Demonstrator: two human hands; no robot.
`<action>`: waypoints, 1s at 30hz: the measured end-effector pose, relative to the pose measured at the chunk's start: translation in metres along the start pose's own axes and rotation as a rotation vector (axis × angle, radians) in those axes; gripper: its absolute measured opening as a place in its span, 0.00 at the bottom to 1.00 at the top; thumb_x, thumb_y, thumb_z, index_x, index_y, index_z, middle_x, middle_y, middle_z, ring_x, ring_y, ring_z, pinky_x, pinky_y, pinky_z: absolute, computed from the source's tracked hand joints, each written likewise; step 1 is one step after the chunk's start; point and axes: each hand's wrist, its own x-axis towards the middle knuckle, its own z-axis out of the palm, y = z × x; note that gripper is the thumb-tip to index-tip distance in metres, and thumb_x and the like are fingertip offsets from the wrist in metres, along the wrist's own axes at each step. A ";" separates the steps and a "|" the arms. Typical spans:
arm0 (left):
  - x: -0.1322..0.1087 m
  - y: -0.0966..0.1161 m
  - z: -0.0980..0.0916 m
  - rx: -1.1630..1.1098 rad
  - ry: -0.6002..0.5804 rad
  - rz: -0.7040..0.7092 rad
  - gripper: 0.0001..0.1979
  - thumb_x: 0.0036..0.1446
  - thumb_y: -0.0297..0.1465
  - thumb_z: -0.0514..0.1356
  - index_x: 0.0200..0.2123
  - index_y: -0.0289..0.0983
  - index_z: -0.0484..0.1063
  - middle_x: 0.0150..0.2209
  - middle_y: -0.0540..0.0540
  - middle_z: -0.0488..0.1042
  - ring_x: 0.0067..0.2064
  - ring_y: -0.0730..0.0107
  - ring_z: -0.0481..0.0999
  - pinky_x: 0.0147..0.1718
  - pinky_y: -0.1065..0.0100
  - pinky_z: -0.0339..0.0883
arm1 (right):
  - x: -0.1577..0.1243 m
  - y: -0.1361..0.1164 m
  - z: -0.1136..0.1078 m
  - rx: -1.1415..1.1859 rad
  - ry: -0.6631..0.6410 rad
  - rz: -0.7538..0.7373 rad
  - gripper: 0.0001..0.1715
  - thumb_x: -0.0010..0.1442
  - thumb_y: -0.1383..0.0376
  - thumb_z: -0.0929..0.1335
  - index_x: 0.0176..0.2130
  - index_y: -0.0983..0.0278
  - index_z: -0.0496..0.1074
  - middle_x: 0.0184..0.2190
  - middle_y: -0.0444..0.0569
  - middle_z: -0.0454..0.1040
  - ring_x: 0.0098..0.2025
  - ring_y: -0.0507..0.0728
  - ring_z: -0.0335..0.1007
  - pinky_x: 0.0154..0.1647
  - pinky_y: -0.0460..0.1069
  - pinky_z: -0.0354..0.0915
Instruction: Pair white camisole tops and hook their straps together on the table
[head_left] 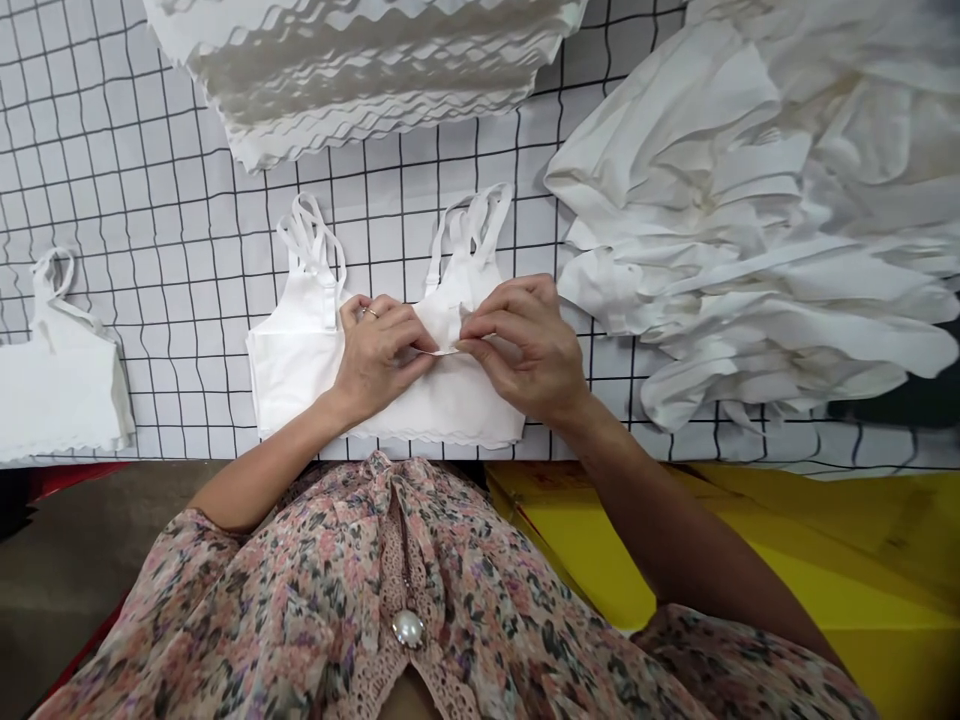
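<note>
Right in front of me, white bras (296,375) lie stacked on a checked table cover, their thin straps pointing away from my body. My left hand (382,350) pinches the neckline edge of the top bra between thumb and fingers. Close beside it, my right hand (525,345) is closed on the same edge, a little to the right of the centre. Between the two hands the fabric edge is drawn up slightly. My fingers cover part of the bra's middle, and whether a small item sits in the right fingertips cannot be told.
A thick stack of wavy-edged white fabric pieces (375,80) lies at the back. To the right is a loose heap of white garments (750,220). Another white bra stack (64,390) sits at the far left. Yellow boxes (750,560) stand below the table's front edge.
</note>
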 end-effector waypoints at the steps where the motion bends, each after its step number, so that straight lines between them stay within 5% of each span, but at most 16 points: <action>1: 0.000 -0.001 0.000 -0.003 0.010 0.022 0.07 0.67 0.32 0.66 0.33 0.43 0.77 0.35 0.54 0.80 0.46 0.64 0.75 0.59 0.53 0.51 | -0.001 0.000 0.002 -0.001 0.002 -0.006 0.09 0.71 0.59 0.71 0.36 0.57 0.74 0.34 0.48 0.73 0.47 0.62 0.70 0.51 0.63 0.67; 10: 0.001 -0.002 0.000 0.015 -0.032 0.024 0.08 0.67 0.33 0.66 0.32 0.43 0.77 0.35 0.54 0.80 0.47 0.63 0.74 0.59 0.52 0.51 | -0.003 0.003 0.006 0.005 0.026 -0.096 0.09 0.72 0.58 0.70 0.37 0.56 0.74 0.35 0.47 0.75 0.48 0.63 0.70 0.50 0.63 0.67; 16: 0.001 -0.004 0.000 0.004 -0.041 0.045 0.06 0.69 0.34 0.63 0.38 0.46 0.81 0.36 0.53 0.81 0.48 0.63 0.73 0.59 0.51 0.51 | -0.003 -0.003 0.001 -0.069 -0.052 -0.022 0.10 0.72 0.56 0.69 0.37 0.54 0.73 0.34 0.50 0.74 0.47 0.64 0.70 0.54 0.67 0.66; 25: 0.002 -0.004 -0.003 0.013 -0.070 0.091 0.12 0.73 0.41 0.60 0.38 0.47 0.82 0.35 0.52 0.79 0.47 0.62 0.71 0.59 0.51 0.51 | -0.001 -0.006 0.005 0.052 0.024 -0.004 0.11 0.71 0.57 0.70 0.35 0.58 0.73 0.33 0.48 0.72 0.46 0.62 0.68 0.51 0.63 0.67; 30: 0.004 -0.003 -0.006 0.014 -0.124 0.106 0.14 0.75 0.42 0.58 0.38 0.47 0.81 0.35 0.52 0.79 0.47 0.62 0.71 0.60 0.51 0.51 | 0.003 -0.007 0.001 0.073 -0.072 0.064 0.11 0.70 0.59 0.70 0.34 0.58 0.72 0.32 0.48 0.71 0.47 0.64 0.69 0.51 0.64 0.67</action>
